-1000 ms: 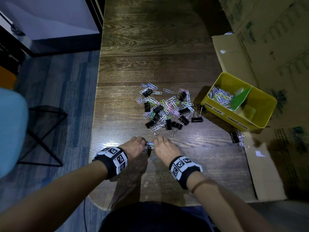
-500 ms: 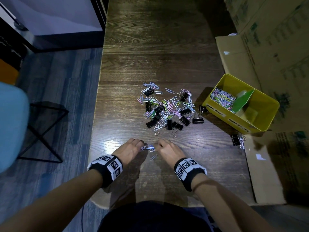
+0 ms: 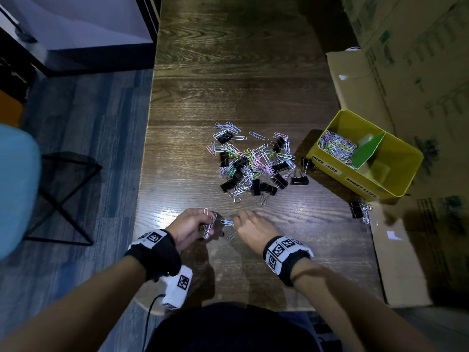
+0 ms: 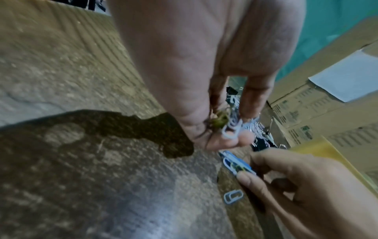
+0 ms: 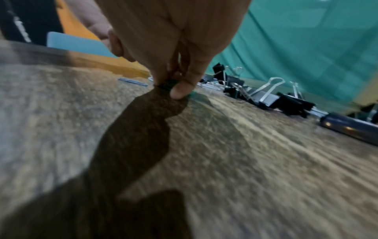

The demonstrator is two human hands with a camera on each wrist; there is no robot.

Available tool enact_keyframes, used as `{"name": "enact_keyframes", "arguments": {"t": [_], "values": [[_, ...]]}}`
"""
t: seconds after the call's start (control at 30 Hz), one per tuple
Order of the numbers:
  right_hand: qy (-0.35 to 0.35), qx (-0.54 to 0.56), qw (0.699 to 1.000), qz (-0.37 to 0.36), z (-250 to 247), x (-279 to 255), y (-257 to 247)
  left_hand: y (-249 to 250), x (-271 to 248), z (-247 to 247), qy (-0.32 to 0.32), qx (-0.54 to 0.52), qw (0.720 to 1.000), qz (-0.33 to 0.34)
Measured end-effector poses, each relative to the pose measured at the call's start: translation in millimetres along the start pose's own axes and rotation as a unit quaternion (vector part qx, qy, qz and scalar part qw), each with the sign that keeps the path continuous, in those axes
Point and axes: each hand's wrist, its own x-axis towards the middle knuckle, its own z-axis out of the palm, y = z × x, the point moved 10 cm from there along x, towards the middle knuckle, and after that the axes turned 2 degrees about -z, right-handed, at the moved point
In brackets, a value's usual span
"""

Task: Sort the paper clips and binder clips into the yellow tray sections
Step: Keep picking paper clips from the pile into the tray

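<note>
A mixed pile of coloured paper clips and black binder clips point(image 3: 253, 163) lies mid-table. The yellow tray point(image 3: 396, 191) stands at the right, with paper clips point(image 3: 336, 147) in its left section behind a green divider. My left hand point(image 3: 200, 224) is turned palm up and grips a small bunch of paper clips point(image 4: 232, 127) in its curled fingers. My right hand point(image 3: 243, 222) pinches a few paper clips point(image 4: 237, 163) against the table, just right of the left hand. One loose paper clip point(image 3: 231, 236) lies between the hands.
Flattened cardboard point(image 3: 396, 250) lies under and beside the tray on the right. A binder clip with a few paper clips point(image 3: 359, 209) sits near the cardboard's edge. The table's left edge drops to a blue floor with a stool point(image 3: 63, 196).
My left hand has turned palm up and lifted slightly with clips in its fingers. My right hand has stayed low over the clips between the hands.
</note>
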Motion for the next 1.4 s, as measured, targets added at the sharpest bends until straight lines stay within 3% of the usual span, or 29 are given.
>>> {"name": "enact_keyframes", "arguments": {"t": [0.13,0.2,0.33,0.43,0.5,0.67,0.8,0.87,0.9,0.97,1.0,1.07,1.1,1.13,1.2,1.33,1.4], "values": [[-0.007,-0.025,1.000,0.015,-2,1,-6,-5,-1,5,0.017,0.031,0.999,0.006],[-0.014,-0.039,0.999,0.027,-1,3,-7,-9,2,8,0.017,0.109,0.994,0.018],[-0.058,-0.028,0.995,0.082,13,11,0,-6,5,19,0.034,0.318,0.944,0.083],[-0.023,-0.013,0.996,0.085,6,10,1,-5,-1,30,0.037,0.387,0.911,0.136],[0.005,-0.005,0.998,0.058,0,8,1,-5,-4,36,0.040,0.467,0.867,0.171],[0.016,0.059,0.995,0.075,-7,6,17,-8,-5,45,0.070,0.659,0.721,0.201],[0.033,0.191,0.975,0.107,-15,1,37,-9,-7,55,0.061,0.723,0.658,0.204],[0.053,0.273,0.952,0.129,-19,-9,50,-7,-6,59,0.056,0.737,0.644,0.198],[0.066,0.315,0.936,0.141,-22,-15,57,-2,-6,58,0.062,0.716,0.667,0.196],[0.099,0.399,0.898,0.155,-32,-31,74,9,-2,50,0.086,0.640,0.746,0.164],[0.111,0.445,0.875,0.159,-38,-39,82,14,1,46,0.094,0.577,0.800,0.138],[0.145,0.525,0.822,0.164,-53,-56,103,23,9,48,0.081,0.353,0.929,0.073],[0.167,0.553,0.799,0.165,-63,-65,115,27,14,54,0.073,0.246,0.966,0.029],[0.189,0.566,0.785,0.167,-74,-74,129,34,18,64,0.060,0.160,0.985,-0.003],[0.236,0.568,0.771,0.168,-96,-91,158,58,27,98,0.010,0.087,0.996,-0.024],[0.304,0.592,0.721,0.193,-128,-118,216,125,42,186,-0.084,0.047,0.995,0.021],[0.332,0.593,0.702,0.212,-139,-126,243,150,52,229,-0.100,0.047,0.993,0.032]]}}
